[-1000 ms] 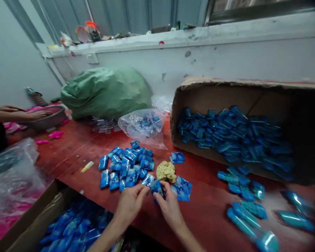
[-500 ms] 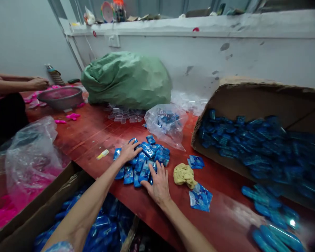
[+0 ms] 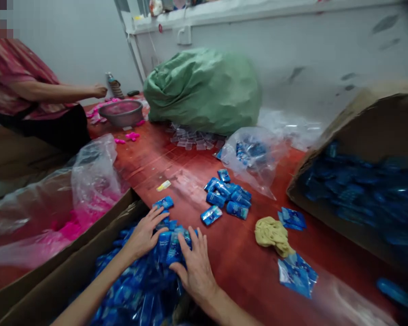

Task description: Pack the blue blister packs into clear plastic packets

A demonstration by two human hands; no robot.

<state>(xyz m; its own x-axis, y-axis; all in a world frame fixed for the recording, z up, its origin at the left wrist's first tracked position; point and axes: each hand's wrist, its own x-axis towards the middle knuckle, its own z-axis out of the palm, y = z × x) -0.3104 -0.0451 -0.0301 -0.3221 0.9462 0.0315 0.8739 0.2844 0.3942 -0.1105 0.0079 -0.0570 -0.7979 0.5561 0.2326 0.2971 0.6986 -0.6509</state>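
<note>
This is looking like a packing workshop: a red worktable [image 3: 248,258] is running beside a stained wall [image 3: 275,50], a carton [image 3: 54,268] is holding a heap of blue packets [image 3: 129,290], another carton [image 3: 370,104] is lying on its side, a green sack [image 3: 207,90] is resting near the wall, and a co-worker [image 3: 22,81] is facing a grey basin [image 3: 122,118] among pink pieces [image 3: 132,136].

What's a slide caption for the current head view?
Left hand and right hand around blue packets at the edge of the red table.
</note>
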